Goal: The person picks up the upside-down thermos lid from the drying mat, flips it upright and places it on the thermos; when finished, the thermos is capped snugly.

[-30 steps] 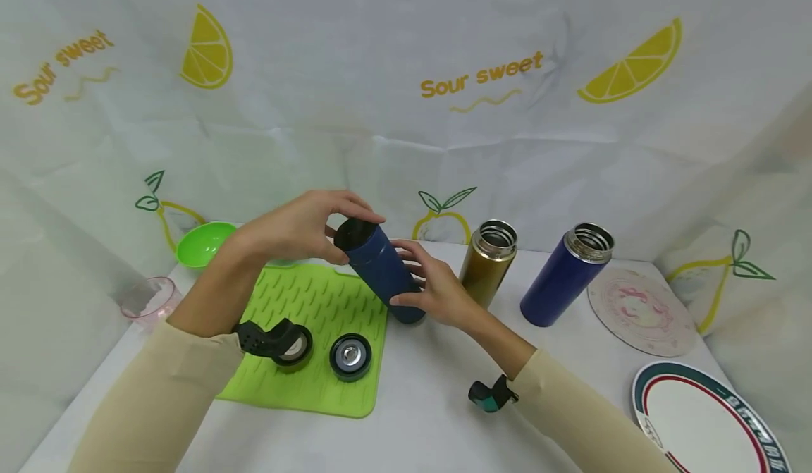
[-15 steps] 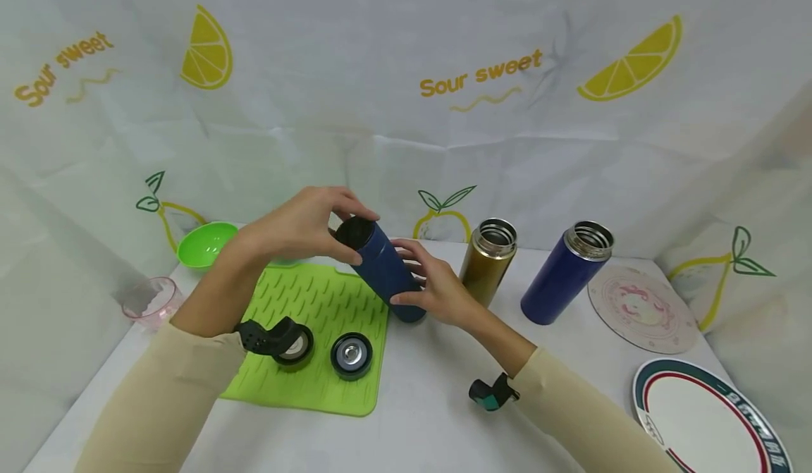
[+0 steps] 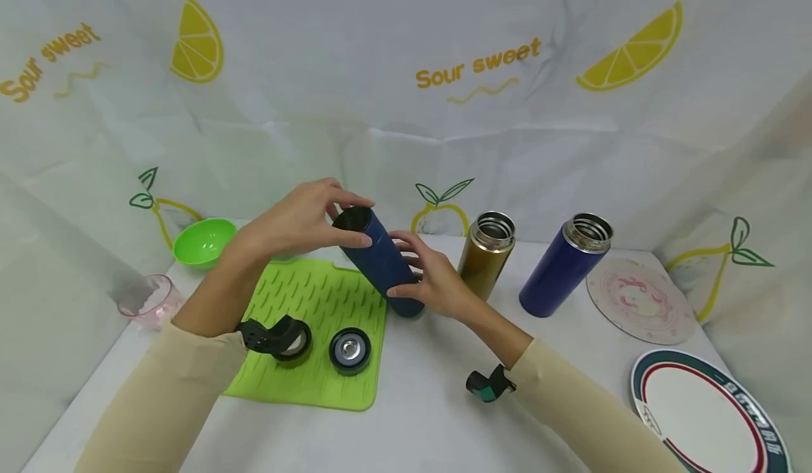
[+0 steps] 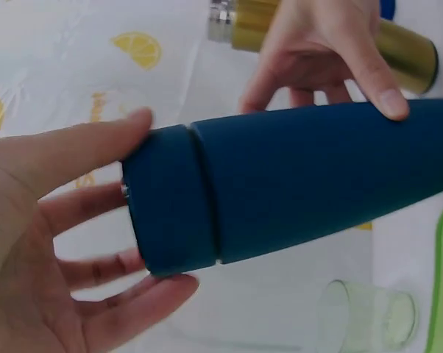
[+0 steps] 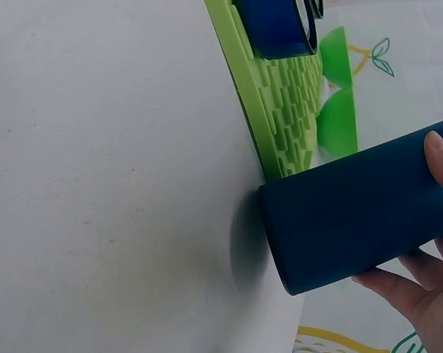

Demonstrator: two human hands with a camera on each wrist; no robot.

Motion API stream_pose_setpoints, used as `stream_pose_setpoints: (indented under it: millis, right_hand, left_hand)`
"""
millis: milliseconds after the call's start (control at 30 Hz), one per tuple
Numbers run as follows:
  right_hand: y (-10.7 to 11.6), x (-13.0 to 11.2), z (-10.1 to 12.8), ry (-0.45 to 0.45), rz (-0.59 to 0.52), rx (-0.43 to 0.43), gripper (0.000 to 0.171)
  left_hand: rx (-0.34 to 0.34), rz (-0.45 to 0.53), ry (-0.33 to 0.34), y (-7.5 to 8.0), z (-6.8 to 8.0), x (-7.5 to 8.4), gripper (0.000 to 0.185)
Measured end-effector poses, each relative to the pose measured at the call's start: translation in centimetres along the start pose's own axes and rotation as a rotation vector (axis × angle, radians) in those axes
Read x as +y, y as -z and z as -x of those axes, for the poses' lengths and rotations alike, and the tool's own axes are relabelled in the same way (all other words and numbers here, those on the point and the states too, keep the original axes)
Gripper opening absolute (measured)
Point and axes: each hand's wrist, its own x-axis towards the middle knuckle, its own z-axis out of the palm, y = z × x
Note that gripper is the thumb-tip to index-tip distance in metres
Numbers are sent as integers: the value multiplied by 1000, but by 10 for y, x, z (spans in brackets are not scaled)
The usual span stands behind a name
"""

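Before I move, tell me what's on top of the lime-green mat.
Two dark-rimmed lids sit on the mat: one fully visible, the other partly covered by the black wrist camera. The left arm hides the mat's left side; anything there cannot be seen.

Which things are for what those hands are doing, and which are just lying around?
Likely part of the job:
held blue bottle
two round lids
green mat under the lids
open gold bottle
open purple-blue bottle

Probably just lying about:
green bowl
pink cup
pink-patterned disc
white plate with green-and-red rim
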Motion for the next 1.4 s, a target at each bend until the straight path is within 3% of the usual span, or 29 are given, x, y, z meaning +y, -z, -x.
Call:
stream_pose_setpoints:
  millis: [167,400,500,667,767,900,1000,1200,1400]
  right_hand:
    - [-1,0,-2,-18,2,4,88]
    - [-1,2,-1,-2,2,6,88]
    - [0,1,-1,4,9,5,88]
    - [1,2,0,-3,5,8,87]
    - [0,4,1,2,1,5,87]
    - [1,4,2,8,3,8,88]
    - [2,4,2,5,-7,18,88]
    - [3,5,2,-1,-26,9,88]
    - [4,5,2,-6,-35,6,89]
  left_hand:
    - [-70,164,-69,5,2,-3,56]
    - [21,-3,-18,-4,0,-2,60]
    - [9,96,-53,-4,-1,-4,55]
    - [-71,254,-124,-2,-1,-8,57]
    - [-45,168,-95,-3,-1,-7,60]
    - [57,-17,1,-8,-1,-1,67]
    - [105,-59,45,-11,-3,3,69]
    - [125,30,61,-14,-6,2,66]
    - [103,201,-22,-15,-6,-6,64]
